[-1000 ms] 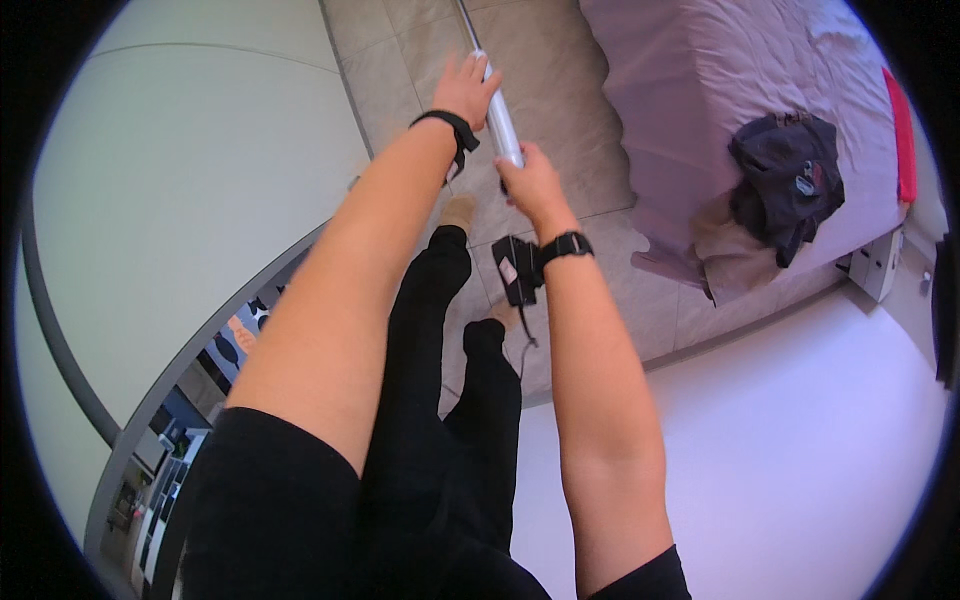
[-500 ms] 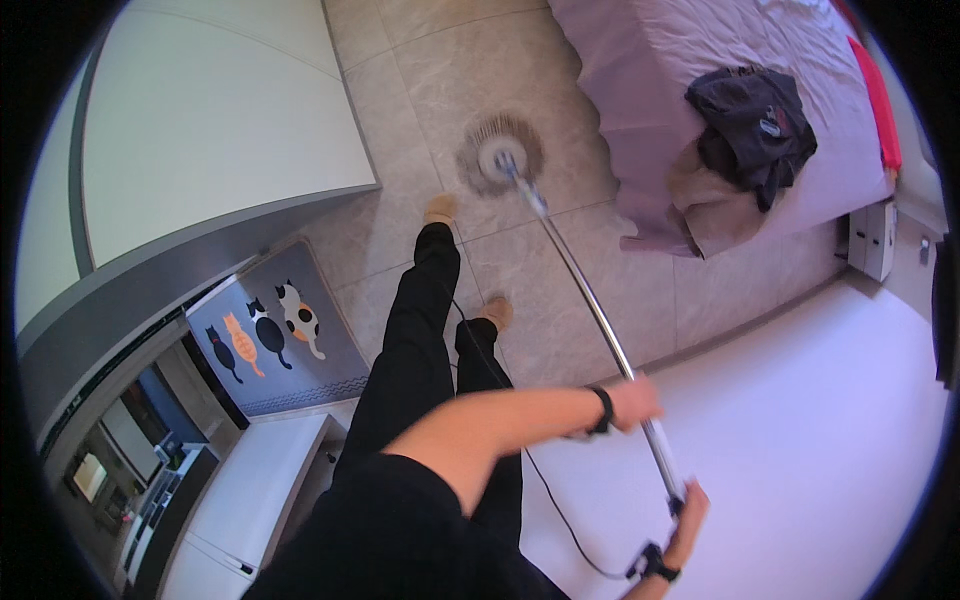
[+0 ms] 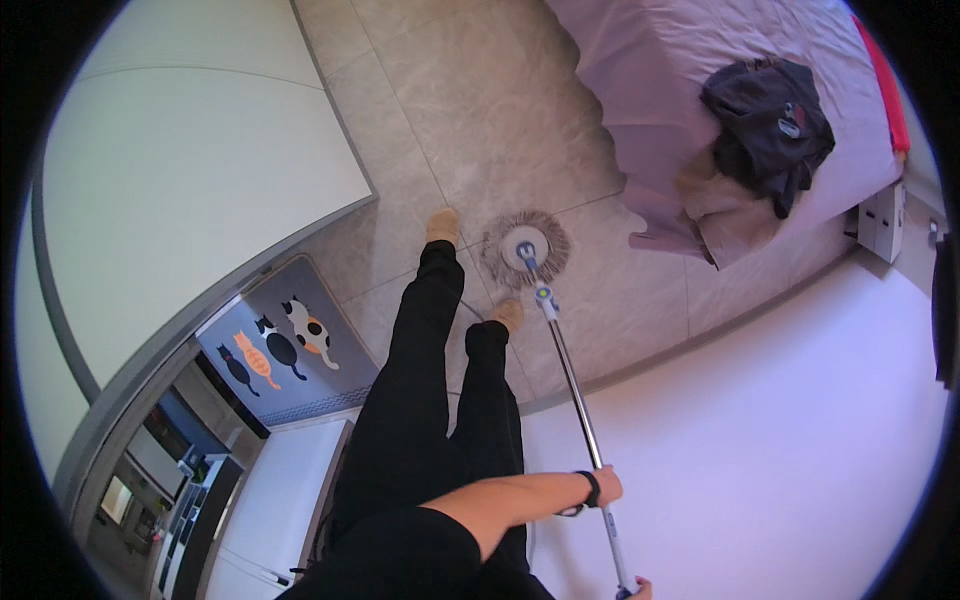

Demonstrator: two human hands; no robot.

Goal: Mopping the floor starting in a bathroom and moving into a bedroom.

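A spin mop lies across the view, its round grey string head (image 3: pixel 553 262) spread flat on the tiled floor just beyond my feet. From a white disc with a blue joint, its metal pole (image 3: pixel 570 370) runs back toward me at a slant. My left hand (image 3: pixel 608 485), with a black band at the wrist, is closed round the pole's upper part. Lower down, at the picture's bottom edge, my right hand (image 3: pixel 638 590) is at the pole's end, closed on it; most of that hand is cut off.
On the right stands a bed with a pale purple cover (image 3: pixel 650 110), a dark garment (image 3: pixel 775 130) lying on it. A white cabinet (image 3: pixel 200 150) fills the left side. Near it lies a grey mat with cat pictures (image 3: pixel 285 370). A white wall or surface (image 3: pixel 760 420) borders the floor.
The mop head has come back across the floor toward my feet. Both hands have drawn the pole back toward the lower edge, and its strings look less blurred.
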